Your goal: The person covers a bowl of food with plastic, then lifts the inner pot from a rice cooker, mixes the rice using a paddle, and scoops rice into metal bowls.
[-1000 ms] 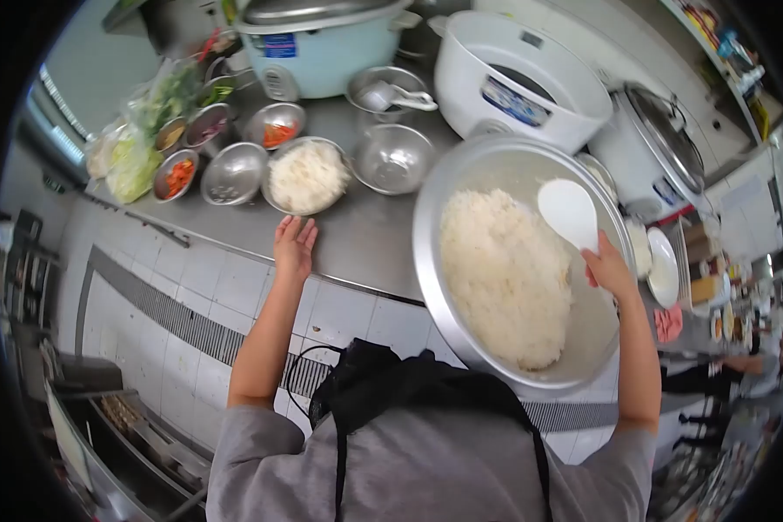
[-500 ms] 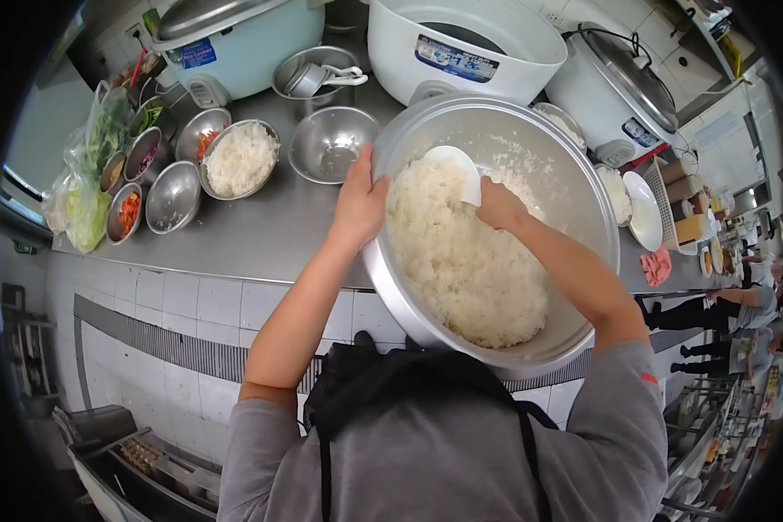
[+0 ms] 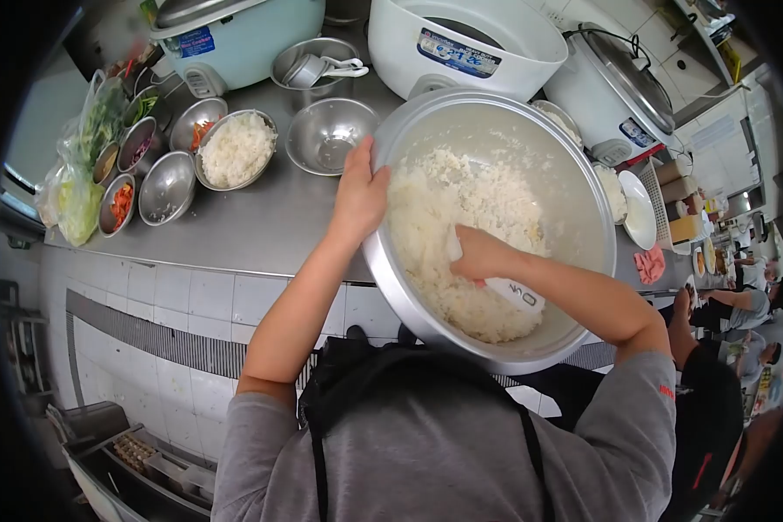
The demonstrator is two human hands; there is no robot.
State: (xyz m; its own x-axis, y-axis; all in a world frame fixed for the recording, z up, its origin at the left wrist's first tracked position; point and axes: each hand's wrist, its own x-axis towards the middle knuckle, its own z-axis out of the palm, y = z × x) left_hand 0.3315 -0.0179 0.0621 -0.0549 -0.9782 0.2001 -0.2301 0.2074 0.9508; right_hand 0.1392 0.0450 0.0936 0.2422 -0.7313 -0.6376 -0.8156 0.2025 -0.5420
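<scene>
First, the steel counter (image 3: pixel 309 230), running beyond and well to the left of the left hand (image 3: pixel 361 191).

White cooker body (image 3: pixel 391 56): one, standing beyond both hands, on the far side of the pan.

Large metal pan (image 3: pixel 596 304): one, wide-mouthed, jutting past the counter's front edge. Left hand lies against its left rim, fingers along the outer side, thumb by the edge; whether it clamps or merely braces, cannot tell. Right hand (image 3: pixel 487 257) is inside.

Rice mass (image 3: pixel 422 222): one, in the pan, to the left of and below the right hand, with looser grains just beyond that hand and some stuck to the far wall. By judgement, working through is partial: the far portion looks broken up, the left portion looks denser and apparently left to loosen.

Rice bowl (image 3: pixel 235 152): one, heaped, beyond and left of the left hand, apart from it; its filling looks done.

Steel bowl (image 3: pixel 331 139): one, just beyond the left hand, a few grains inside; seemingly not filled.

White paddle (image 3: pixel 518 296): one, right hand closed round it, a part showing below and right of the fist; blade mostly hidden.
</scene>
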